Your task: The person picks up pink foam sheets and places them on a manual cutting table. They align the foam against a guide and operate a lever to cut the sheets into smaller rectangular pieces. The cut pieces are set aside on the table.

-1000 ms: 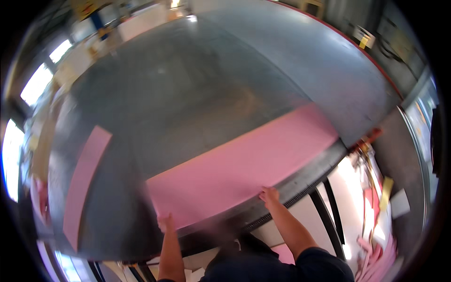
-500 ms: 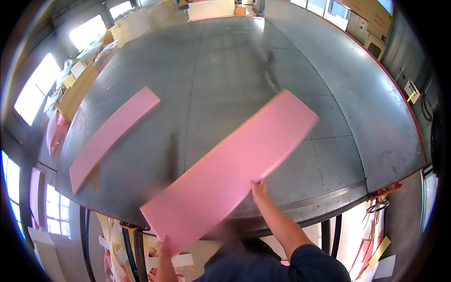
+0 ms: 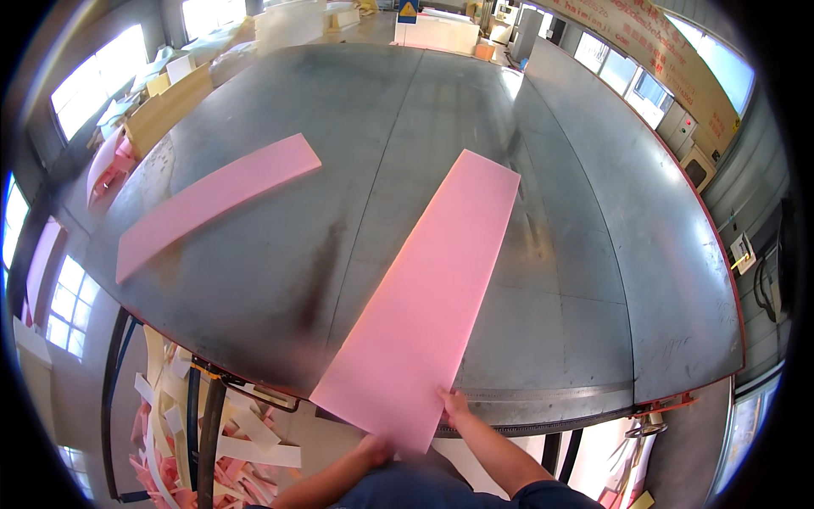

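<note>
Two hands on my feed, both at the near end of one wide pink board [image 3: 420, 297]. Right hand [image 3: 455, 407]: thumb over the board's right edge, fingers curled below it, clamped on. Left hand [image 3: 373, 450]: at the near edge, fingertips blurred and partly hidden; I cannot tell whether they grip or only support.

Board runs away from the body, far end leaning right, near end jutting past the front edge of a broad grey metal table [image 3: 254, 297]. I cannot tell whether its far end touches the tabletop.

Left of it, well apart, a narrower pink strip [image 3: 216, 199] lies slantwise on the metal. Dark seams cross the surface; red trim follows the right rim.

Below the front left, I note a heap of pink and cream offcuts [image 3: 246, 450]. Beyond the far edge, a white block [image 3: 437, 34]; at upper left, bright windows [image 3: 97, 81].
</note>
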